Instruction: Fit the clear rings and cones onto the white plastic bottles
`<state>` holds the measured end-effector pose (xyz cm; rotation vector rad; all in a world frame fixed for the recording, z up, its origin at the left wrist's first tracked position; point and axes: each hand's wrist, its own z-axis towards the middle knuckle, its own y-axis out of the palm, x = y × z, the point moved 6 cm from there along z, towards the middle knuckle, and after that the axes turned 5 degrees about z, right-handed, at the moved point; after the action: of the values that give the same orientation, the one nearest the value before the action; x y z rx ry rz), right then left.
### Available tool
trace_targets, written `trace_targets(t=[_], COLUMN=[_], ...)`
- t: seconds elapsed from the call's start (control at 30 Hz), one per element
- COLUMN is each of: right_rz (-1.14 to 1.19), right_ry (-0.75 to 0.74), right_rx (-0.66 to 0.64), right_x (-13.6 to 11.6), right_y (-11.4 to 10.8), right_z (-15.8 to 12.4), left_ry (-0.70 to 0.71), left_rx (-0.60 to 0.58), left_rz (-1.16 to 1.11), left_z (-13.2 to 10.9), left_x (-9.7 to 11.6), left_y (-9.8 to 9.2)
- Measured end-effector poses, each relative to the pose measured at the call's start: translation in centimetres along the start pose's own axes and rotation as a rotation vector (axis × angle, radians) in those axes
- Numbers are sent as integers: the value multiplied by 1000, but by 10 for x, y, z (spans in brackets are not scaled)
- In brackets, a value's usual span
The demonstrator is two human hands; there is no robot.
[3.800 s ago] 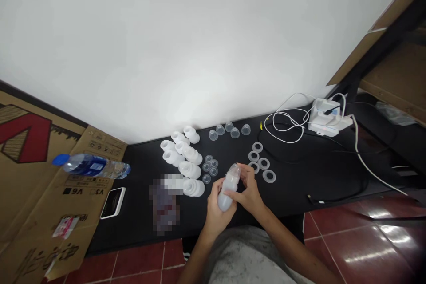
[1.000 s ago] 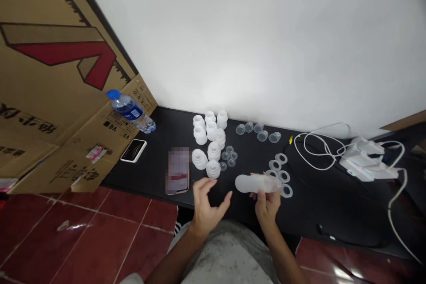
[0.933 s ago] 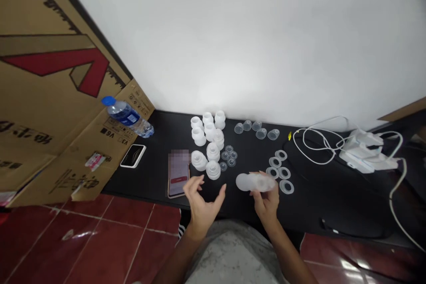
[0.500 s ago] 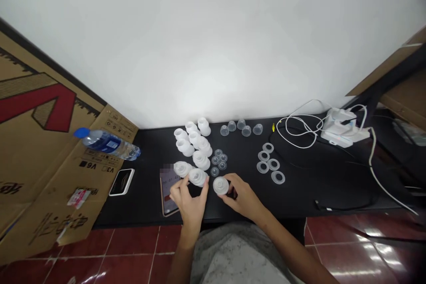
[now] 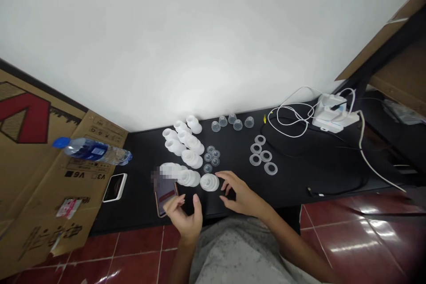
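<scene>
My right hand [image 5: 242, 196] is open, thumb and fingers apart, just right of a small white bottle [image 5: 209, 182] with a pale teat top. My left hand [image 5: 185, 216] is also open, over the near edge of the table, and holds nothing. Another topped white bottle [image 5: 188, 178] stands ahead of it, with more bottles [image 5: 192, 158] in a group behind. Several clear teats [image 5: 215, 154] lie right of the group. Clear dome caps [image 5: 237, 124] sit near the wall, and flat translucent rings [image 5: 266, 156] lie to the right.
A phone [image 5: 161, 199] lies beside my left hand, partly blurred out. A white device [image 5: 115, 187] lies farther left, near a water bottle [image 5: 96, 150] and a cardboard box [image 5: 43, 186]. At right are a white power strip [image 5: 333, 113] and a looped white cable [image 5: 289, 133].
Both hands have let go of the bottles they held. The right one's bottle now stands on the table beside the others. My left hand has drawn back toward me, and the view has shifted slightly.
</scene>
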<state>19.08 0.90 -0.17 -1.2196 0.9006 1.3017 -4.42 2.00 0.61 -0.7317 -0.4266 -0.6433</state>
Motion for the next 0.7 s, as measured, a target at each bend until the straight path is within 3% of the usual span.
trace_targets(t=[0.07, 0.17, 0.23, 0.33, 0.43, 0.53, 0.7], right_rz=[-5, -158, -279, -467, -590, -584, -608], right_ry=[-16, -12, -11, -8, -3, 2, 39], right_rx=[47, 190, 225, 221, 187, 202, 366], right_x=[-3, -1, 2, 3, 0, -9, -23], right_y=[-16, -36, -36, -23, -13, -20, -54], right_z=[-1, 13, 33, 66, 84, 73, 13], left_ry=[105, 265, 365, 463, 442, 408, 324], left_rx=[-59, -317, -469, -512, -535, -552, -606], left_rz=[-63, -263, -315, -276, -259, -279, -362], left_z=[-11, -28, -38, -43, -44, -43, -45], left_x=[17, 50, 72, 89, 88, 83, 84], left_y=[3, 23, 37, 48, 51, 49, 52])
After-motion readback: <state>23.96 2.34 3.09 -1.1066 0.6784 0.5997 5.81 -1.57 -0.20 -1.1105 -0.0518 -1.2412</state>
